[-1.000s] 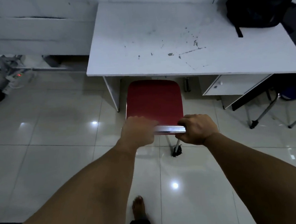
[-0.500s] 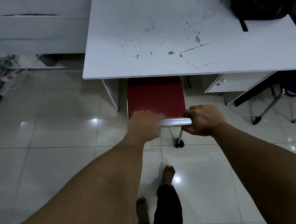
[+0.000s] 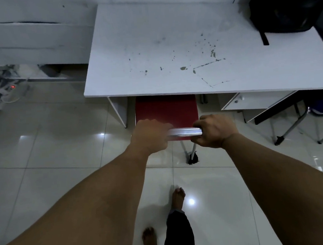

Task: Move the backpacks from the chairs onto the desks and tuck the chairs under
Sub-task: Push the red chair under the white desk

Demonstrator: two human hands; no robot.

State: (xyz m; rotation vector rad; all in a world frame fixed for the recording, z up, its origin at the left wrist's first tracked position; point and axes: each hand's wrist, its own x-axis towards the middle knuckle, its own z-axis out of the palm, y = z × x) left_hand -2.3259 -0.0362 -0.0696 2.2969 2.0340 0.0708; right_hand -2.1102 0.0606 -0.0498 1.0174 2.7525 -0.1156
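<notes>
Sliding toward 12 o'clock, the red chair point(image 3: 166, 108) now sits half under the desk point(image 3: 170, 45) that holds the backpack point(image 3: 286, 6) at 1 o'clock, left hand point(image 3: 150, 137) and right hand point(image 3: 213, 131) fingers curled around its metal back bar point(image 3: 184, 133); tucking nearly complete.

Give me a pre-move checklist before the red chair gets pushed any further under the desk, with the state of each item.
1. Left hand closed on the chair's metal top bar: ok.
2. Right hand closed on the same bar: ok.
3. Red chair lined up with the gap between the desk's side panel and the drawer unit: ok.
4. Chair fully tucked: not ok, part of the seat shows in front of the desk edge.
5. Black backpack already on the desk: ok.
6. Space under the desk free of obstacles: cannot tell, hidden by the desktop.
</notes>
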